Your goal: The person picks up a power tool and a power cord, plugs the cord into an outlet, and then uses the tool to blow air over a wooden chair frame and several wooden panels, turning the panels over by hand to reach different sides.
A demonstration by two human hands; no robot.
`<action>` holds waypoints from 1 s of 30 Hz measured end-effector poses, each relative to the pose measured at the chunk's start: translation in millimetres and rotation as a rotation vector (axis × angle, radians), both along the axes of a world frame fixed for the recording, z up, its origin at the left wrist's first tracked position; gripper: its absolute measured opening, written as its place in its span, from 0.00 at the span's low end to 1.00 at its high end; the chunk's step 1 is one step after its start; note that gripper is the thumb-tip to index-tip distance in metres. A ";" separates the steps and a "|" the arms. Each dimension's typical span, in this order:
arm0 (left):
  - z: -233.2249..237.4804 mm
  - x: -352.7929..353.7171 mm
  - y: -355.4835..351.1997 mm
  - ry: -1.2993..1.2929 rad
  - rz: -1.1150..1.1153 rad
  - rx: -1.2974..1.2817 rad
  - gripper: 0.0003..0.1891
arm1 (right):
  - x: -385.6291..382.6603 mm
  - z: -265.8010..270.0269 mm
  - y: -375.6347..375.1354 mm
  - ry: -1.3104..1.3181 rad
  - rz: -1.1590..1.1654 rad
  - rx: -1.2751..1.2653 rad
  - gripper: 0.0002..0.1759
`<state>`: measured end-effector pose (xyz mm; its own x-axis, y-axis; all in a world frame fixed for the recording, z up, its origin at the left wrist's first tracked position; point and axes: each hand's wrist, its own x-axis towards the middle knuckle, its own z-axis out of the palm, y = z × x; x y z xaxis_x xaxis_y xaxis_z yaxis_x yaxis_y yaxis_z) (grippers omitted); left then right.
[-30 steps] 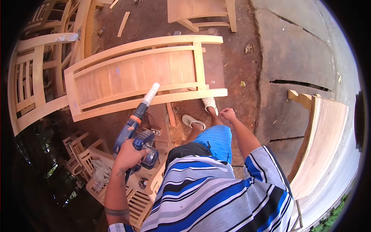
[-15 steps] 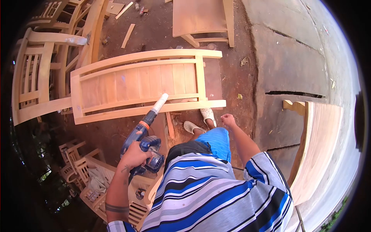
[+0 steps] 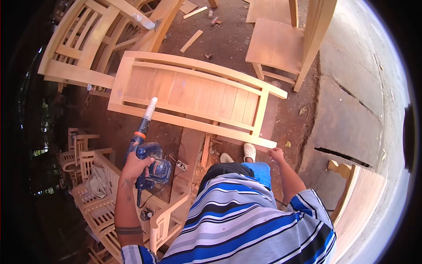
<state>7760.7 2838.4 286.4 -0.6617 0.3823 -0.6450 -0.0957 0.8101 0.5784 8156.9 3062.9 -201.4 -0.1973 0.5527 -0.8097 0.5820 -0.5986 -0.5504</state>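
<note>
My left hand (image 3: 138, 166) is wrapped round a blue power blower (image 3: 153, 169) with an orange ring and a pale taped nozzle. The nozzle tip (image 3: 151, 104) points up over the near rail at the left part of a slatted wooden panel (image 3: 193, 94). That panel lies flat and slightly tilted across the view. My right hand (image 3: 276, 154) is closed near the panel's lower right corner, beside the end of the rail. Whether it touches the rail or holds anything is too small to tell.
Wooden chair frames (image 3: 83, 37) stand at the upper left, and a chair (image 3: 274, 46) stands at the upper right. More chairs (image 3: 94, 204) are at the lower left. A wooden board (image 3: 362, 207) stands at the right. Wood scraps (image 3: 191, 41) lie on the ground.
The view has turned and shifted. My left hand has carried the blower from the panel's right part toward its left part. My right hand is now close to the panel's lower right corner.
</note>
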 end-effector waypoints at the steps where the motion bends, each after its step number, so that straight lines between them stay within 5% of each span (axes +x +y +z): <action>1: 5.6 -5.0 -10.8 0.019 0.036 0.014 0.23 | -4.4 3.2 3.7 0.002 -0.002 -0.009 0.05; 10: 27.8 -18.5 -95.4 0.067 0.318 0.062 0.16 | -46.1 45.7 26.4 0.063 0.137 -0.039 0.07; 13: 31.7 -7.0 -111.0 0.103 0.360 0.053 0.07 | -54.3 50.5 31.9 0.048 0.177 -0.030 0.08; 30: 60.9 15.0 -141.8 -0.052 0.485 0.075 0.08 | -79.9 45.1 28.2 0.081 0.197 -0.044 0.08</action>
<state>7775.7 2696.6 347.3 -0.7425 0.0851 -0.6644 -0.4816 0.6216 0.6178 8077.0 3091.1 -156.3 -0.3631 0.4613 -0.8096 0.6450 -0.5026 -0.5757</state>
